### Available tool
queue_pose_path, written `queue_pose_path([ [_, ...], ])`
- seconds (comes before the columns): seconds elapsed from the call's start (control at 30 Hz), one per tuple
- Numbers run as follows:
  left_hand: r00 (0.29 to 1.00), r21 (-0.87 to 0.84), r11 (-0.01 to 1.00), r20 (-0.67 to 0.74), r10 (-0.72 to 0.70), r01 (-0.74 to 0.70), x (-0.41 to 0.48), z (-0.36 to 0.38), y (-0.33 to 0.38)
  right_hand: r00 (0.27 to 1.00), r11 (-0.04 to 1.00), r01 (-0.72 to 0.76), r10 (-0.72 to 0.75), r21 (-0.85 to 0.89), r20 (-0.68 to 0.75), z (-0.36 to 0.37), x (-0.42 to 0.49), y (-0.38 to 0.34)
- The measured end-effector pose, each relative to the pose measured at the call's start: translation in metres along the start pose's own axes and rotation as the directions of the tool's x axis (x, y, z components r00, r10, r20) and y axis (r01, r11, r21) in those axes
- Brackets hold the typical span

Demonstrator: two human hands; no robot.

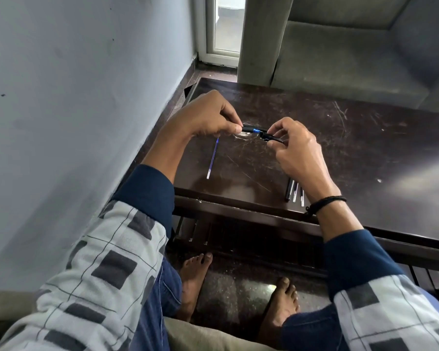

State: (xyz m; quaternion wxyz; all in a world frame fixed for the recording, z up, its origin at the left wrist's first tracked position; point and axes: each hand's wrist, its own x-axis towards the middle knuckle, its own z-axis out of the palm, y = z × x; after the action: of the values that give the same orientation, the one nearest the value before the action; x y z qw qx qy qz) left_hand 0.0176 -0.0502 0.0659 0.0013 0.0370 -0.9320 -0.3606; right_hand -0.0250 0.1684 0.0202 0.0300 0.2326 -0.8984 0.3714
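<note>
Black and blue, the pen (pixel 253 129) hangs above the tabletop (pixel 340 148) near its left edge; our left hand (pixel 208 117) pinches one end, our right hand (pixel 293 145) the other. A blue refill (pixel 212 158) lies below.

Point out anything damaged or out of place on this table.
The dark table top is heavily scratched, most around a pale mark by the black pen pinched by left hand and right hand. A blue refill lies loose nearby.

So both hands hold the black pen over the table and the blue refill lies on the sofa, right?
No. The head view shows the refill lying on the table, near the left hand. That hand and the right hand do hold the pen over it.
</note>
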Motion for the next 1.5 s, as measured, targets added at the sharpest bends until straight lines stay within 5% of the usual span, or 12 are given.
queue_pose_path([
  [0.57, 0.999, 0.108, 0.994, 0.036, 0.022, -0.026, 0.000, 0.012, 0.008, 0.993, 0.992, 0.118, -0.117, -0.044, 0.029, 0.010, -0.005, -0.010],
  [1.13, 0.996, 0.044, 0.995, -0.016, 0.092, -0.091, 0.002, 0.024, 0.006, 0.976, 0.974, 0.210, -0.214, -0.086, -0.042, 0.008, -0.007, -0.004],
  [1.3, 0.997, -0.018, 0.998, 0.024, 0.067, -0.066, 0.009, 0.029, 0.008, 0.989, 0.978, 0.149, -0.147, -0.145, 0.022, -0.006, 0.002, 0.000],
  [1.5, 1.000, 0.112, 0.994, -0.030, 0.003, 0.001, 0.022, 0.013, -0.006, 0.993, 0.986, -0.047, 0.029, -0.161, -0.111, -0.009, 0.010, 0.023],
])
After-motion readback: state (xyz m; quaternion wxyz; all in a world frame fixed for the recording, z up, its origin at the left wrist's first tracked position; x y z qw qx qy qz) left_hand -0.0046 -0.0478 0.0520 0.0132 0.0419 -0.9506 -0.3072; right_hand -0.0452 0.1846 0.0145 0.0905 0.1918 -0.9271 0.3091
